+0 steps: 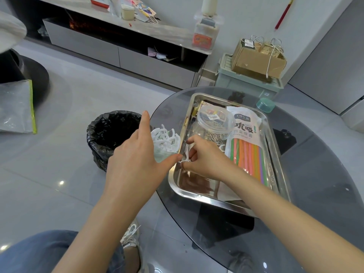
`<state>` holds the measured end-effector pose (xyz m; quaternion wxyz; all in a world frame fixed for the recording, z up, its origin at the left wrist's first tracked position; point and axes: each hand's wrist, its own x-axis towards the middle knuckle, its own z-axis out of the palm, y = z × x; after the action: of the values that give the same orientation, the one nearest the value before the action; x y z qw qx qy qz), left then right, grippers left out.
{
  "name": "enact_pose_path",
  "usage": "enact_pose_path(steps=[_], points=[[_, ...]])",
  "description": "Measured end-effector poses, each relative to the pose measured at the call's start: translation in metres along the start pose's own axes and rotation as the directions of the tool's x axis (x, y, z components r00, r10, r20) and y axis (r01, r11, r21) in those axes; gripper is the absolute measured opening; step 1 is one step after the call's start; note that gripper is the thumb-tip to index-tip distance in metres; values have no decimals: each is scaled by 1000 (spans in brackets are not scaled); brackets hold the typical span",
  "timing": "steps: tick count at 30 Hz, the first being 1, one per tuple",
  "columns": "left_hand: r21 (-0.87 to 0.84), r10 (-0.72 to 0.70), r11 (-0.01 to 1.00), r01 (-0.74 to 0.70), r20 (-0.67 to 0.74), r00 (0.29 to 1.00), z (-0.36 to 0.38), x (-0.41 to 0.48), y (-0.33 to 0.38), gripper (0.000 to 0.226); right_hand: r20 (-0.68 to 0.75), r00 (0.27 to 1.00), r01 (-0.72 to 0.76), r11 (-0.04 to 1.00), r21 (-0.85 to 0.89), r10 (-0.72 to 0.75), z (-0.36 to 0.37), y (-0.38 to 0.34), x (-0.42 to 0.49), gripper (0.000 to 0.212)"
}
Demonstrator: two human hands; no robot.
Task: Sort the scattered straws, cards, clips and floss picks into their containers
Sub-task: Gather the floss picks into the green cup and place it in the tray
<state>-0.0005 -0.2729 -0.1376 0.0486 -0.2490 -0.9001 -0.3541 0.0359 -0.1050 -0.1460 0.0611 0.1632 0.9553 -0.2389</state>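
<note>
Left hand (136,154): seen from the back, reaching forward over the table edge, with the forefinger straight and the thumb stretched sideways towards the tray rim. The other fingers are hidden beneath the palm, so it cannot be told whether they grip anything.
Right hand (204,158): inside the tray near its left wall, with the fingers curled and the fingertips pinching one floss pick (184,160).
Floss pick: small, white, curved plastic. It is mostly covered by the fingers, and it lies just beside the left thumb tip.
Pile of floss picks (165,140): white and tangled, in what looks like a thin clear bag. The pile sits left of the tray, just beyond the left hand, and its lower part is hidden.
Tray (216,201): rectangular polished steel with rounded corners, standing on the table.
Jar (214,123): round clear plastic, lying tilted in the tray, with metal clips showing through its wall.
Straw packet (248,146): flat printed pouch showing orange, pink and green straws. It lies along the tray's right side.
Yellow box (202,106): at the tray's far end, largely hidden by the jar. Its contents cannot be read.
Teal lid (265,105): round plastic, on the table beyond the tray.
Table (295,194): round smoked glass, cut off at the frame's lower right.
Bin (112,133): lined with crinkled black film, on the floor beside the table.
</note>
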Motion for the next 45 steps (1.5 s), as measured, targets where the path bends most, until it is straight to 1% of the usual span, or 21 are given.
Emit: enact_pose_path(steps=[4, 7, 9, 10, 13, 15, 17, 20, 22, 24, 26, 29, 31, 33, 34, 36, 39, 42, 43, 44, 45], points=[[-5, 1, 1000, -1, 13, 1000, 0, 0, 0, 110, 20, 995, -99, 977, 187, 97, -1, 0, 9, 50], [-7, -3, 1000, 3, 20, 1000, -1, 1, 0, 111, -46, 994, -83, 967, 241, 97, 2, 2, 10, 27], [2, -7, 1000, 7, 24, 1000, -1, 1, -1, 111, -147, 987, -24, 966, 257, 64, -1, 3, 5, 9], [9, -8, 1000, 8, 23, 1000, -1, 1, -1, 111, -196, 980, 14, 961, 276, 42, -7, 3, 1, 6], [31, -12, 999, 12, 21, 1000, 0, 1, -3, 114, -288, 956, 160, 916, 368, -51, -34, -5, -14, 17], [33, -3, 999, 3, 20, 1000, 1, 1, -2, 114, -320, 935, 277, 874, 399, -150, -56, -14, -26, 16], [21, 11, 1000, -11, 14, 1000, 0, 1, -1, 114, -304, 915, 366, 865, 344, -267, -71, -24, -36, 10], [21, 28, 999, -28, 0, 1000, -1, 2, 2, 114, -240, 891, 422, 899, 118, -386, -78, -36, -43, 8], [27, 31, 999, -32, 2, 1000, -1, 2, 3, 115, -198, 883, 427, 903, -38, -426, -76, -40, -43, 10], [28, 27, 999, -27, 9, 1000, 0, 2, 4, 116, -170, 892, 408, 908, -94, -419, -72, -42, -41, 12], [34, 23, 999, -24, 18, 1000, -1, 2, 4, 115, -149, 897, 403, 909, -106, -416, -69, -45, -39, 13], [21, 11, 1000, -11, 25, 1000, -2, 1, 4, 115, -167, 875, 449, 890, -77, -455, -60, -52, -37, 20], [9, 2, 1000, -2, 21, 1000, -3, 1, 6, 113, -220, 867, 470, 881, 57, -448, -54, -55, -37, 20], [-2, -9, 1000, 9, 20, 1000, -4, 1, 6, 113, -273, 867, 471, 864, 178, -417, -47, -55, -37, 12], [-10, -14, 1000, 14, 21, 1000, -4, 1, 6, 113, -300, 860, 478, 858, 190, -413, -44, -56, -36, 9], [-14, -18, 1000, 18, 29, 999, -6, 1, 7, 112, -336, 831, 506, 854, 123, -444, -37, -56, -36, 5], [22, -18, 1000, 17, 47, 999, -8, 1, 6, 108, -369, 784, 564, 822, 84, -500, -36, -51, -39, 6], [79, 21, 997, -25, 55, 998, -11, 0, 3, 97, -484, 757, 555, 823, 120, -440, -49, -33, -39, 13], [105, 42, 993, -50, 75, 996, -12, 0, 2, 94, -489, 767, 511, 857, 73, -416, -54, -25, -37, 14], [125, 54, 990, -67, 99, 994, -11, -1, 1, 89, -427, 819, 426, 905, 3, -384, -57, -15, -35, 15], [142, 65, 987, -81, 114, 991, -11, -1, 2, 83, -297, 899, 309, 947, -90, -321, -58, -6, -32, 17]])
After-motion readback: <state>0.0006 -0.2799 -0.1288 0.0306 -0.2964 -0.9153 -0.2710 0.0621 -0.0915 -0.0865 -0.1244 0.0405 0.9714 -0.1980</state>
